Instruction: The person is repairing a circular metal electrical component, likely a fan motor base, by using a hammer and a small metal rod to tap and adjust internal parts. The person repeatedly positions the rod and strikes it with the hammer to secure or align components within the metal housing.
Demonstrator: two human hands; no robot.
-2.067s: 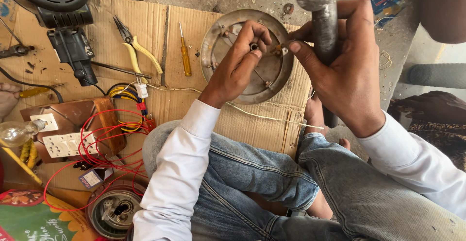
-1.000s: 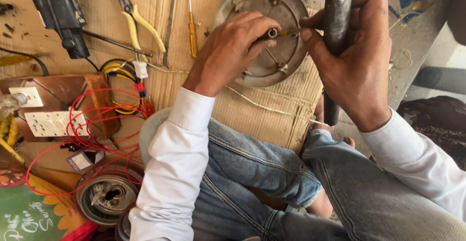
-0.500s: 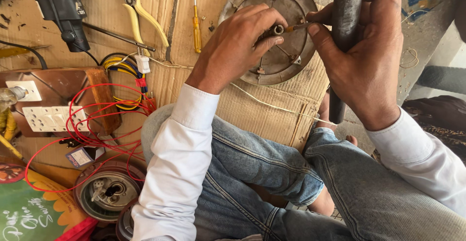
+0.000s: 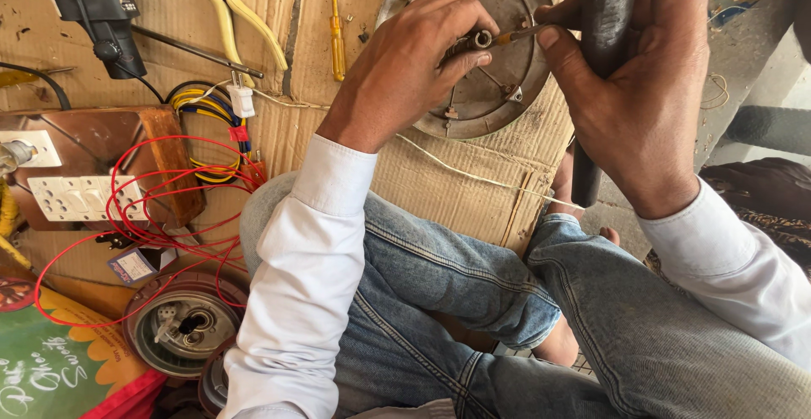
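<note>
A person sits cross-legged on flattened cardboard (image 4: pixel 473 191), working on a round grey metal cover plate (image 4: pixel 490 73) that lies on the cardboard just beyond the knees. The work looks part-way through: the plate is already separated from the motor body (image 4: pixel 182 326), which stands well to the left of the plate, and a small fitting at the plate's centre is still being worked on. The left hand (image 4: pixel 405 68) rests over the plate's middle, its thumb and fingers pinched together on a small metal ring (image 4: pixel 482 39). The right hand (image 4: pixel 634 89) reaches in from the plate's right edge, fingers wrapped tight around a dark cylindrical handle (image 4: pixel 601 56), while thumb and forefinger also pinch a thin rod-like tool against the ring. The plate looks dull, dusty and worn, with raised ribs and small lugs. Left of the plate lie a yellow screwdriver (image 4: pixel 336 35), yellow-handled pliers (image 4: pixel 241 13) and loops of red wire (image 4: pixel 152 216).
</note>
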